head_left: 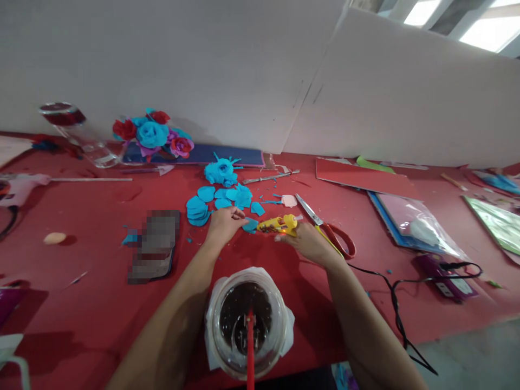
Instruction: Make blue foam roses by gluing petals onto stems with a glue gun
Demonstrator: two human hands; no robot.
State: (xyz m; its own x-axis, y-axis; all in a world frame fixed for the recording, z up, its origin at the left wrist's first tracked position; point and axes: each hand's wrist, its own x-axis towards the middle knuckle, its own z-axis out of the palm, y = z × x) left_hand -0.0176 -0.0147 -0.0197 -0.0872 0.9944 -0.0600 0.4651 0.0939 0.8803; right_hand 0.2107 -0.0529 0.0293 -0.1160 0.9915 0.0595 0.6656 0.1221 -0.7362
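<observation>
Near the middle of the red table, my left hand [226, 222] pinches a blue paper petal [249, 225] between thumb and fingers. My right hand [307, 239] is wrapped round a yellow glue gun [278, 223], whose nozzle points left and meets the petal's edge. Whether glue is coming out is too small to tell. Just beyond my left hand lie several loose blue petals [197, 210] in overlapping piles. A blue paper flower [221, 171] sits behind them. Scissors [320, 222] with red and yellow handles lie beside my right hand.
A cup of dark drink [247, 325] with a red straw stands close in front, between my forearms. A phone [156, 244] lies left. A clear bottle [81, 135] and a paper bouquet [152, 132] stand at the back. A black cable [394, 298] runs to a purple power strip [447, 276].
</observation>
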